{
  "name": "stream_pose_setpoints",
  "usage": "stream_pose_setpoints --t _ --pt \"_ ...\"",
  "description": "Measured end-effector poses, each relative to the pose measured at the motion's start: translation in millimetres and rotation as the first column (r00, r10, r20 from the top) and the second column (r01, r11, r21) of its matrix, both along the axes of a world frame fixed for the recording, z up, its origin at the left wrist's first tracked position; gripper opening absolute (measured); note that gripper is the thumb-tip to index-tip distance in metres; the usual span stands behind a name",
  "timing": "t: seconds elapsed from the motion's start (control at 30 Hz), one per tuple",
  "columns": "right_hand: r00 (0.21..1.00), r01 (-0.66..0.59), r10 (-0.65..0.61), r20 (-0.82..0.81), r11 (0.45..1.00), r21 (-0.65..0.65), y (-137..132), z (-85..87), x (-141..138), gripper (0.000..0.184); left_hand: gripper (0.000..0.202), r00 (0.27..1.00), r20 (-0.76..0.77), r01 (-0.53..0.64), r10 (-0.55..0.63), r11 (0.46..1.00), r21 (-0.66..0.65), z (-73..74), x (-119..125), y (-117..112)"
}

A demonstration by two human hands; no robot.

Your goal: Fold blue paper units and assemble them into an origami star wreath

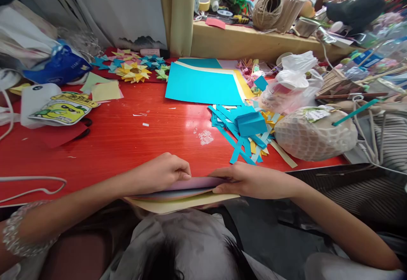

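Note:
A stack of coloured paper sheets (pixel 187 200), with pink, blue and pale yellow edges showing, is held at the table's front edge, close to my body. My left hand (pixel 168 172) has its fingers curled over the stack's left part; their tips are partly hidden. On the right side, my right hand (pixel 235 179) grips the sheets, thumb below and fingers above, and the stack gapes open a little between the two hands. Farther off on the red table lie large blue sheets (pixel 203 83) and, to their right, a pile of blue and yellow paper strips (pixel 238 127).
Folded paper flowers (pixel 133 71) sit at the back left. A yellow sticker pouch (pixel 62 109) and a white cable (pixel 34 179) are at left. At right stand a wrapped coconut (pixel 314 134) with a straw and a plastic bag (pixel 292 81). A cluttered shelf (pixel 241 34) runs behind.

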State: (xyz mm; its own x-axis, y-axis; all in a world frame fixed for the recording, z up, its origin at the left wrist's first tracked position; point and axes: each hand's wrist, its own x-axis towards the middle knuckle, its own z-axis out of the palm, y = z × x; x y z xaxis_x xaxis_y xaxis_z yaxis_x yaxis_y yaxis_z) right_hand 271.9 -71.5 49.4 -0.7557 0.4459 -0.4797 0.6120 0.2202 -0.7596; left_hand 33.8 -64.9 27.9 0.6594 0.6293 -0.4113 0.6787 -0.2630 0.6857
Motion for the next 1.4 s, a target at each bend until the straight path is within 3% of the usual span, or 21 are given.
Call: stream_pose_setpoints --t 0.23,0.47,0.57,0.7,0.97,1.2,1.4 --pt "0.998 0.051 -0.052 0.023 0.999 0.016 -1.0 -4.8 0.7 0.039 0.02 0.999 -0.023 -0.034 0.035 0.997 0.068 -9.7 3.1 -8.6" --pt "0.999 0.052 -0.053 0.008 0.997 0.055 -4.8 8.1 -1.4 0.035 0.017 0.996 -0.047 -0.069 0.075 0.99 0.122 0.2 2.9 -21.5" --pt "0.997 0.054 -0.049 -0.066 0.996 0.077 -8.7 9.0 -3.4 0.03 0.022 0.999 -0.013 -0.046 0.047 0.997 0.069 4.6 1.8 -18.5" --pt "0.997 0.073 -0.068 -0.038 0.985 0.159 -11.3 3.1 -4.1 0.027 0.023 0.999 0.032 0.018 -0.018 1.0 0.0 8.0 -1.9 -11.6" --pt "0.996 0.083 -0.084 0.001 0.981 0.177 -8.3 2.1 -6.9 0.03 0.028 0.993 -0.038 0.116 -0.114 0.991 0.066 4.2 -7.2 -10.2" --pt "0.991 0.108 -0.096 -0.097 0.987 0.121 -7.0 0.9 -6.1 0.031 0.024 0.986 -0.098 0.146 -0.138 0.986 0.082 2.1 -5.8 -8.8" --pt "0.996 0.093 -0.092 -0.01 0.985 0.143 -5.9 -0.1 -5.9 0.03 0.024 0.983 -0.119 0.15 -0.137 0.983 0.105 0.4 -3.4 -9.7"
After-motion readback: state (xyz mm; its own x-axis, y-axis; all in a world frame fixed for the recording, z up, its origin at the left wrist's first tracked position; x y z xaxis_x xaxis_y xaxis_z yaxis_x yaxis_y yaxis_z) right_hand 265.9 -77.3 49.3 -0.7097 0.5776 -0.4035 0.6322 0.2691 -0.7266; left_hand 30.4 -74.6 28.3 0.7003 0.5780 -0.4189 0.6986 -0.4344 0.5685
